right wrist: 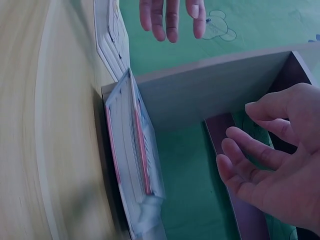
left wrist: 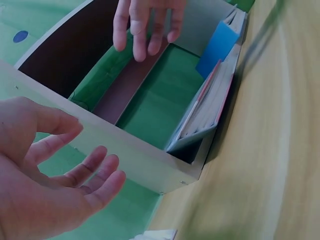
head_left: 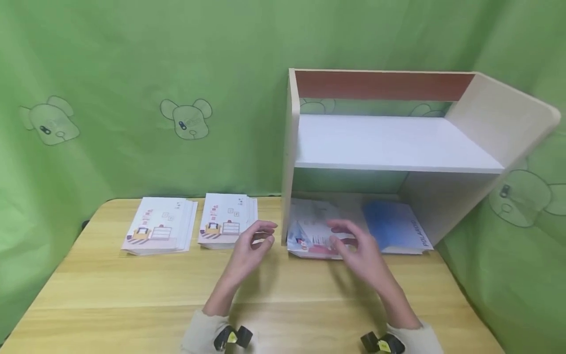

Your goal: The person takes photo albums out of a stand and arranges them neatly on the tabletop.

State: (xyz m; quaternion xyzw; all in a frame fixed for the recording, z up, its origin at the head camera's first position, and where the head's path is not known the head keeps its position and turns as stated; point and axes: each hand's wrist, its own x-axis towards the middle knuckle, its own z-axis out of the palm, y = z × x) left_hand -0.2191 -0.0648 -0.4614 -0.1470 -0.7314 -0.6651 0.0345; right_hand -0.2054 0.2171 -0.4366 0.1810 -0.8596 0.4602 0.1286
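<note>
Both hands hover above the table with fingers loosely bent and nothing held. In the head view my left hand is between the nearer white booklet stack and the shelf unit's left side. My right hand hovers in front of the lower compartment, partly covering a stack of books with a pale, pictured cover. To its right in that compartment lies a blue book stack marked POLAROID. The right wrist view shows the books' page edges beside the compartment wall, apart from the fingers.
A two-level shelf unit stands at the table's back right, its upper board bare white. Another white booklet stack lies at the far left of the wooden table. Green curtain hangs behind.
</note>
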